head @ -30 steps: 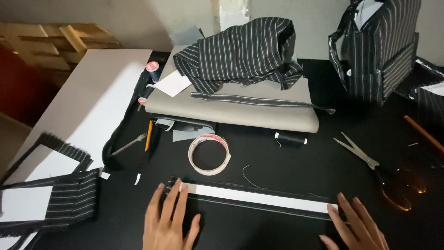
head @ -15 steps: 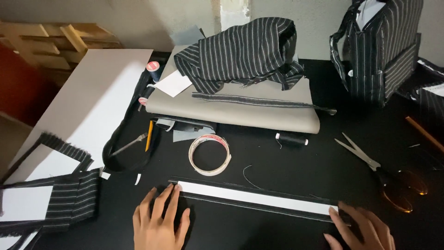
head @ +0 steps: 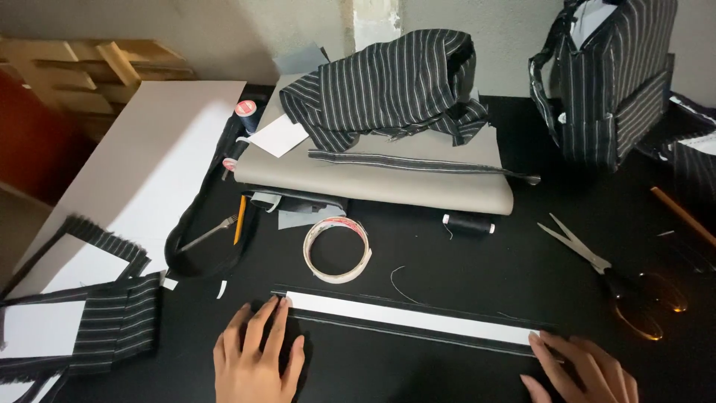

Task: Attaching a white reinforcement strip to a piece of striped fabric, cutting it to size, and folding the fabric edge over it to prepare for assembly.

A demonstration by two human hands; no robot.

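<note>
Since before, your left hand (head: 257, 358) has slid up onto the strip's (head: 410, 317) left end, right hand (head: 585, 369) flat on its right end; strip lies left-to-right between both open, ungripping hands

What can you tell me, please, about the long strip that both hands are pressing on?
The strip is a long, narrow white band, papery-looking, lying flat on dark cloth with pale edge lines along it. It runs nearly level across the black table. The left hand presses its left end, the right hand its right end.
</note>
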